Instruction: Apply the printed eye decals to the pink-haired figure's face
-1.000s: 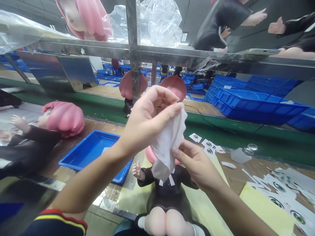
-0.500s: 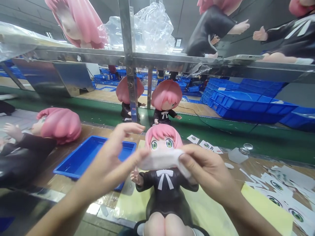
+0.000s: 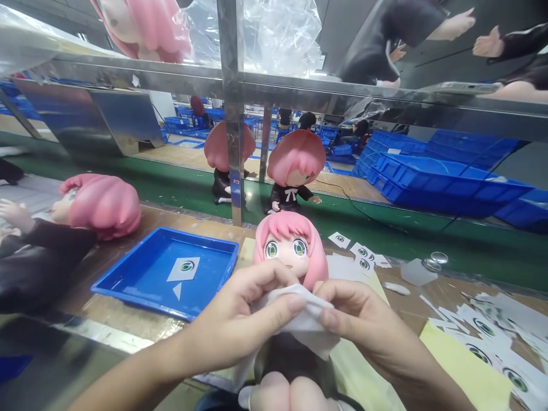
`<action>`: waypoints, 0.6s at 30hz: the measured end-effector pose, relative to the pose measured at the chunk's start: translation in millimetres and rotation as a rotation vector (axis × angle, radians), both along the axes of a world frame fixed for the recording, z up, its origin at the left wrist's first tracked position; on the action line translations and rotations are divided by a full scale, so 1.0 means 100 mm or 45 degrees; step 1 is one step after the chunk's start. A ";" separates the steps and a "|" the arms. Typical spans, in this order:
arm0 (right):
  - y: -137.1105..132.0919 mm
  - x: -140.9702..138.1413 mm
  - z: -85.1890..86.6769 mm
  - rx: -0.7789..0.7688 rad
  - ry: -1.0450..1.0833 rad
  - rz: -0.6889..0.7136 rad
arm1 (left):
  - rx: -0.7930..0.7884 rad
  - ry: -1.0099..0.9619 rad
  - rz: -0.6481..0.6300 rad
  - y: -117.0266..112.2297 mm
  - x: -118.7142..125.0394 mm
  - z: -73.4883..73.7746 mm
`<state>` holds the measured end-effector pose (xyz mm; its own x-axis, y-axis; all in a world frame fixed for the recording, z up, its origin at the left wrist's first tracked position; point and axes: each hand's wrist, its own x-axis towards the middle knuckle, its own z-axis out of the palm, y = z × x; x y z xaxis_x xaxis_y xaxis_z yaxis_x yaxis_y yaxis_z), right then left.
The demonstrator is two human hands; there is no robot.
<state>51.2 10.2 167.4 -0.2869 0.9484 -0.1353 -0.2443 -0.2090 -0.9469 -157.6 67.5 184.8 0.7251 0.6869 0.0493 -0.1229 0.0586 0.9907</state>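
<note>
Both hands pinch a white cloth or tissue [image 3: 314, 328], held in front of a pink-haired doll figure [image 3: 285, 260]. My left hand [image 3: 257, 302] grips its left part between thumb and fingers. My right hand [image 3: 359, 314] has hold of the other side. The figure faces me in a black dress with bent pale legs, both green eyes on its face. The cloth and my fingers hide its chest and arms. Under the figure lies a yellow sheet [image 3: 363, 365].
Left of my hands, a blue tray [image 3: 137, 279] holds an eye decal [image 3: 186, 267]. More decals [image 3: 479, 354] and paper scraps lie at the right, near a small bottle [image 3: 417, 271]. Another figure [image 3: 103, 205] lies at the left. A metal shelf [image 3: 171, 74] crosses above a green belt [image 3: 385, 225].
My left hand has moved in to the right and closed on the cloth. The cloth has been lowered from the figure's mouth to its chest, and the blue tray is now uncovered.
</note>
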 end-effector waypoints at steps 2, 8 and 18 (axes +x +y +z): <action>-0.02 -0.01 -0.04 0.009 0.074 -0.015 | -0.033 -0.030 0.017 -0.02 -0.02 0.00; -0.13 -0.08 -0.07 -0.056 0.112 -0.001 | -0.013 0.219 -0.133 -0.07 -0.06 0.00; -0.29 -0.12 -0.08 -0.428 0.129 0.058 | 0.053 0.144 -0.116 -0.21 -0.06 -0.12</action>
